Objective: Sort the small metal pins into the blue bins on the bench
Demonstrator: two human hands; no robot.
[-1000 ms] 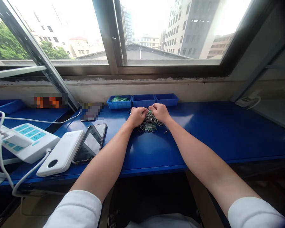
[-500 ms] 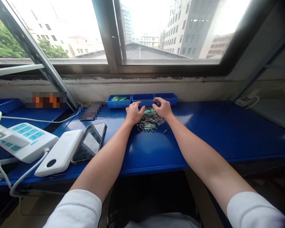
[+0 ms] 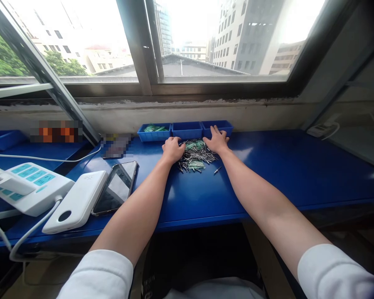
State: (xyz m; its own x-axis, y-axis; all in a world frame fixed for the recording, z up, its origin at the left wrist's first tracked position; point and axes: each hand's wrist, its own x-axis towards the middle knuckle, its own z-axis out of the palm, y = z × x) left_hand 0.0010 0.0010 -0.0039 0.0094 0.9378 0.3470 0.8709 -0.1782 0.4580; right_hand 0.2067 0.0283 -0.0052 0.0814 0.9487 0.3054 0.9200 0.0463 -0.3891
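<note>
A pile of thin silvery pop rivets (image 3: 197, 154) lies on the blue table (image 3: 199, 195), with green plastic pieces (image 3: 197, 165) among it. At the pile's left edge rests my left hand (image 3: 173, 150), its fingers bent but apart and nothing visible in them. My right hand (image 3: 217, 141) is on the far right side of the pile, fingers spread towards the right blue bin (image 3: 226, 124), and it holds nothing that I can see. One loose rivet (image 3: 217, 170) lies apart, right of the pile.
Behind the pile stand a middle blue bin (image 3: 187, 131) and a left blue bin (image 3: 154, 136) with green plastic inside. To the left lie a phone (image 3: 116, 187), a white power bank (image 3: 76, 202) and a power strip (image 3: 34, 187) with cables. A metal post (image 3: 70, 108) rises at left.
My right hand held a thin rivet in a pinch; now the rivet is gone from it and the fingers are spread near the right bin. My left hand has lowered slightly beside the pile.
</note>
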